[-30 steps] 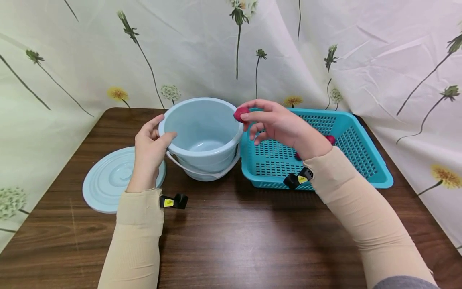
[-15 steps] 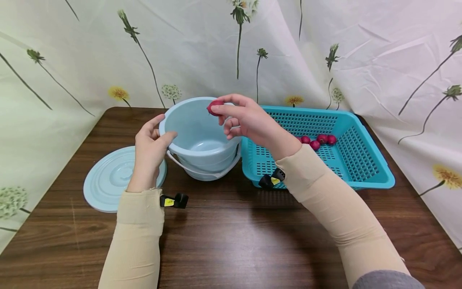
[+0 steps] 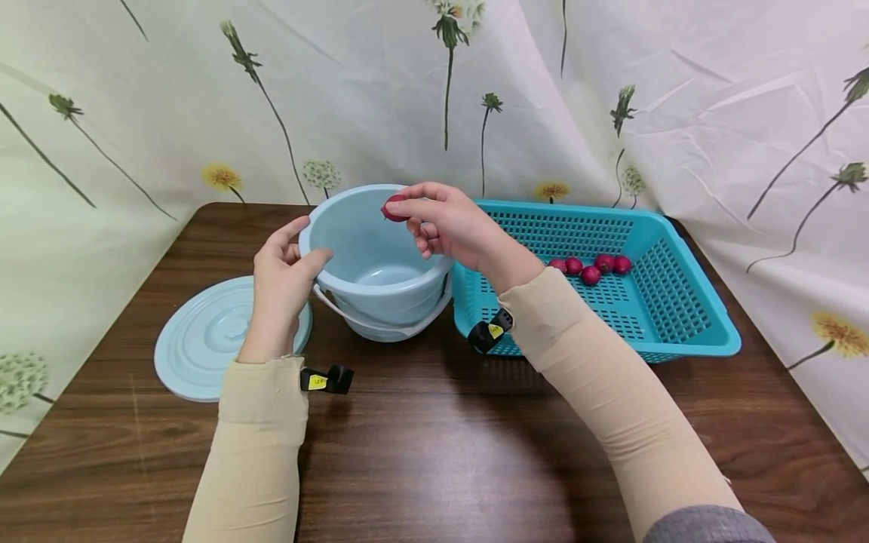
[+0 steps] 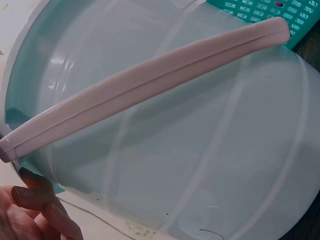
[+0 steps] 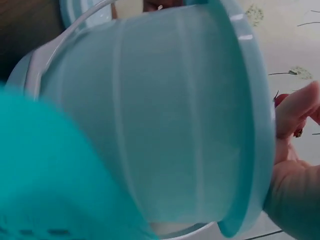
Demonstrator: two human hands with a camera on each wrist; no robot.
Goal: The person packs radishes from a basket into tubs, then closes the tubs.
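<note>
A red radish (image 3: 392, 208) hangs above the mouth of the light-blue bucket (image 3: 380, 308), toward its twelve o'clock side, pinched between thumb and fingertips of the right hand (image 3: 448, 222), the remaining fingers loosely curled. The left hand (image 3: 277, 279) grips the bucket's rim at nine o'clock, thumb over the edge, fingers outside. At three o'clock from the bucket, the turquoise basket (image 3: 721, 339) holds at least five more radishes (image 3: 590, 275); the lid (image 3: 204, 339) lies at eight o'clock. The step in hand appears to be transferring a radish; the next move would seem to call for lowering it, then parting thumb and fingers, with the rim steadied.
</note>
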